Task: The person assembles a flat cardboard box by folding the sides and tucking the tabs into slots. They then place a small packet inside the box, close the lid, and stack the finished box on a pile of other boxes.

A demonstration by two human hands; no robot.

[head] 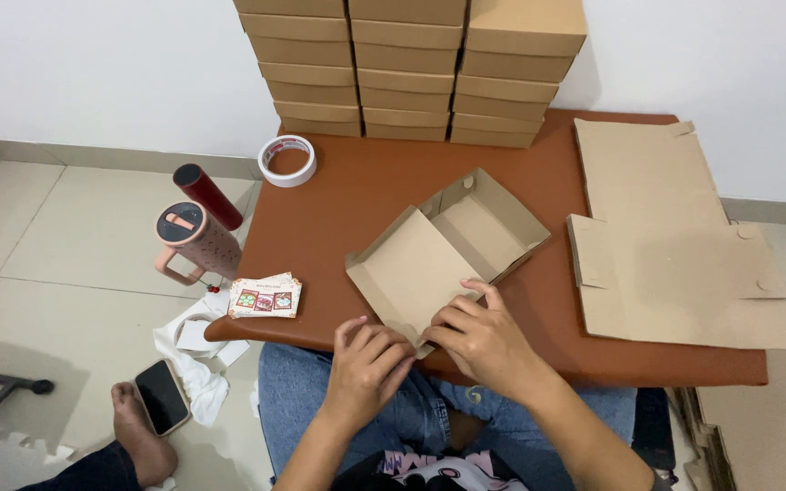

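Cardboard box (448, 250), half folded, sits at the front edge of the brown table (357, 191), lid flap up toward the back. Left hand (367, 362) has fingers curled, pressing on the box's near corner flap. Right hand (479, 338) pinches that same front flap, fingers bent over it. Flat cardboard blanks (675, 236) lie along the right edge, finished boxes (411, 68) stacked at the back edge, tape roll (287, 160) at the back-left corner, sticker sheets (266, 295) at the front-left corner.
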